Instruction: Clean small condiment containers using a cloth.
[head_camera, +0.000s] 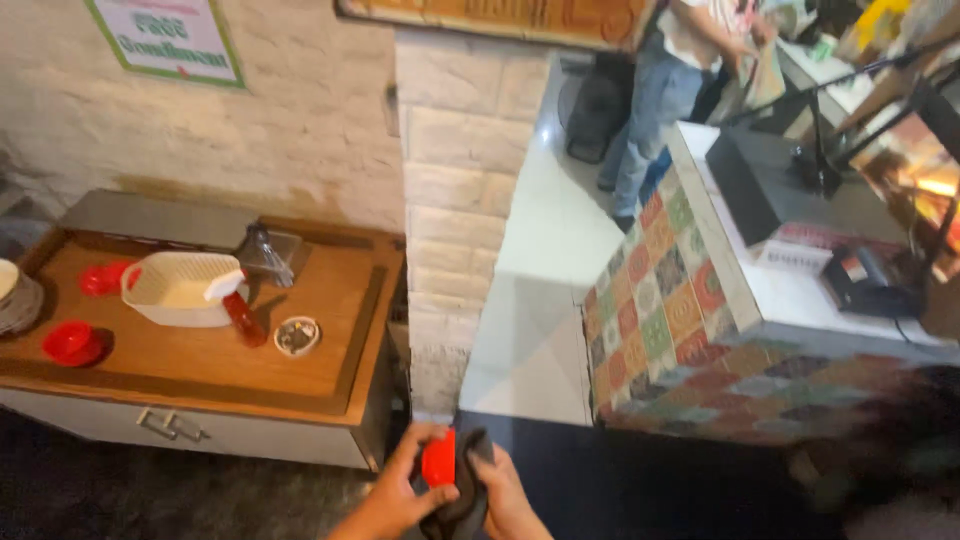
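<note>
Low in the frame, my left hand (395, 495) pinches a small red object (438, 457) between thumb and fingers. My right hand (505, 495) sits just beside it, gripping a dark cloth-like item (465, 500) that hangs between both hands. The two hands touch each other above a dark floor. Only parts of the wrists show; the rest of my arms is out of view.
A wooden sideboard (300, 385) at left carries a white basket (180, 288), a red spray bottle (240, 312), red bowls (70, 343) and a small dish (297, 335). A brick pillar (460, 200) stands ahead. A tiled counter (680, 300) is at right; a person (665, 80) stands beyond.
</note>
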